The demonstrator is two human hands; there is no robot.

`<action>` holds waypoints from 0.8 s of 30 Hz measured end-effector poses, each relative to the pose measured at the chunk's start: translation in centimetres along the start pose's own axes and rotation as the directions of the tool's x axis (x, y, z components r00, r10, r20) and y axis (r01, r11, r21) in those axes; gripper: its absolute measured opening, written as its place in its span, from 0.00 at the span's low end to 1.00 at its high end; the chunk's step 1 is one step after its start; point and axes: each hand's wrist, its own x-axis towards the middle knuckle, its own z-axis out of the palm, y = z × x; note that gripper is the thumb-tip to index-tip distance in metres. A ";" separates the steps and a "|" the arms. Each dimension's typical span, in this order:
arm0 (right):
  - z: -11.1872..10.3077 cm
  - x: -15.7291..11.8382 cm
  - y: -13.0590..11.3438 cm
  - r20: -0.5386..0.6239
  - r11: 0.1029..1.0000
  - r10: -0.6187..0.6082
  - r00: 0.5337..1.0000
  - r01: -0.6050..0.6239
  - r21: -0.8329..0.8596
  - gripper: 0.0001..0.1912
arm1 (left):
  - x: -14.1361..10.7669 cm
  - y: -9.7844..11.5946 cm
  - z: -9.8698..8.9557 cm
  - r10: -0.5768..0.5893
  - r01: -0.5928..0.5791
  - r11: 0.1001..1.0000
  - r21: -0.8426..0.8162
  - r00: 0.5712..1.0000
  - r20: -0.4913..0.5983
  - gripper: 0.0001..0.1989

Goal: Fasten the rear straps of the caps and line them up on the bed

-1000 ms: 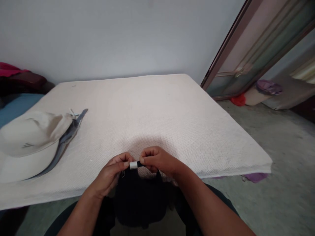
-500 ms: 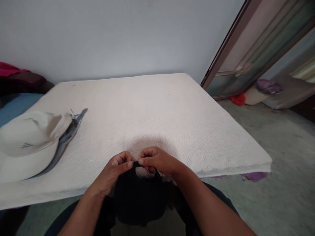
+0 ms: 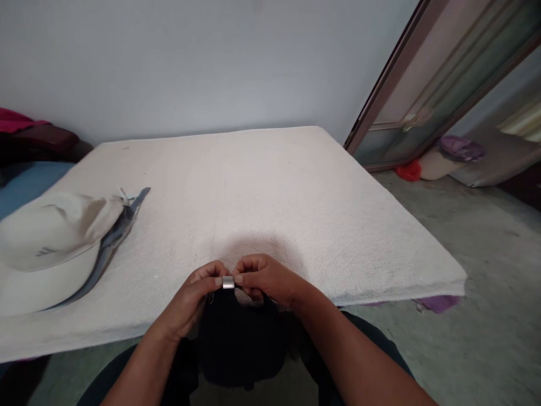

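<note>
Both hands pinch at the buckle of a black cap.
The left hand (image 3: 192, 301) grips the silver buckle (image 3: 228, 282) between thumb and finger; the right hand (image 3: 268, 280) is pinched closed on the back of the black cap (image 3: 243, 344), fingertips just beside the buckle. The cap is below the hands, at the near edge of the cloth (image 3: 253, 180). The bin (image 3: 437, 164) has a purple liner (image 3: 462, 149); its contents are hidden. Half a second ago the buckle's broad face did not show; now it does.
</note>
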 end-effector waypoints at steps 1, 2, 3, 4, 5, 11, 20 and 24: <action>0.0 0.0 0.0 -0.003 1.000 0.001 1.000 -0.001 -0.009 0.03 | 0.0 0.0 0.0 -0.007 0.007 1.000 -0.004 1.000 -0.001 0.03; 0.0 0.1 0.1 -0.005 1.000 -0.002 1.000 0.002 -0.016 0.03 | -0.1 0.0 0.1 -0.011 0.011 1.000 -0.006 1.000 -0.004 0.03; 0.0 0.1 0.1 -0.008 1.000 -0.009 1.000 0.009 -0.021 0.03 | -0.1 0.1 0.2 -0.014 0.014 1.000 -0.008 1.000 -0.007 0.03; 0.0 0.1 0.2 -0.011 1.000 -0.020 1.000 0.019 -0.022 0.03 | -0.2 0.1 0.4 -0.017 0.017 1.000 -0.012 1.000 -0.009 0.02; -0.1 0.2 0.2 -0.011 0.999 -0.030 1.000 0.029 -0.021 0.03 | -0.2 0.2 0.5 -0.023 0.022 1.000 -0.014 1.000 -0.012 0.03; -0.3 0.0 0.0 -0.013 0.999 -0.034 0.999 0.034 -0.031 0.05 | -0.1 0.3 0.6 -0.017 0.017 1.000 -0.016 0.999 -0.033 0.04; -0.2 -0.1 -0.3 -0.039 0.973 -0.044 0.998 0.034 -0.226 0.14 | 0.0 0.0 0.3 -0.037 0.052 0.991 0.123 0.992 -0.118 0.10; -0.1 0.1 -0.2 -0.058 0.976 -0.031 0.998 0.018 -0.218 0.14 | 0.1 -0.1 0.5 0.001 0.019 0.984 0.176 0.994 -0.114 0.11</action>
